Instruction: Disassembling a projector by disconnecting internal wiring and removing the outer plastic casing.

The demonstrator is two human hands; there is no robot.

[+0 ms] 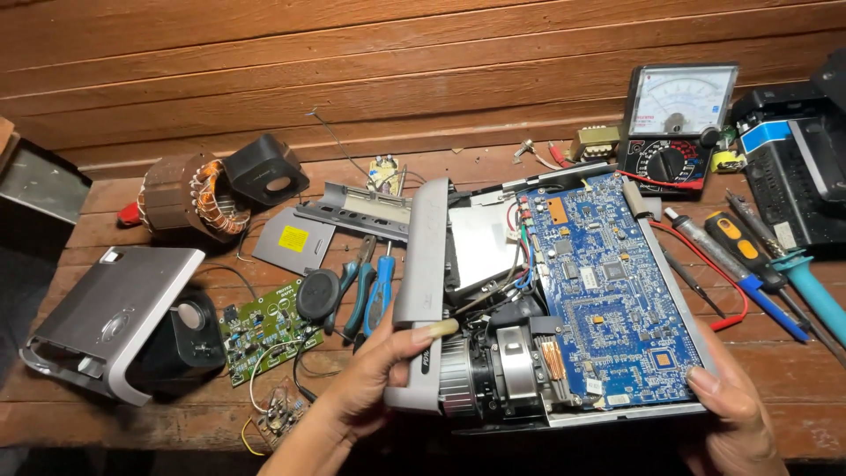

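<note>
bench (106, 414): wooden, cluttered with my parts.
projector (538, 300): opened, cover off, blue circuit board (608, 282) up, lens (476, 379) toward me, centre of bench.
left hand (370, 388): I clamp its grey side panel, thumb on top.
right hand (731, 414): I grip the near right corner, thumb on the edge.
meter (674, 123): analog, behind the projector.
pliers (359, 295): just left of the projector.

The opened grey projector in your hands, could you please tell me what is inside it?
Inside the opened grey projector: a blue circuit board, a ribbed lens barrel and copper fins. Whatever lies under the board is hidden.
</note>
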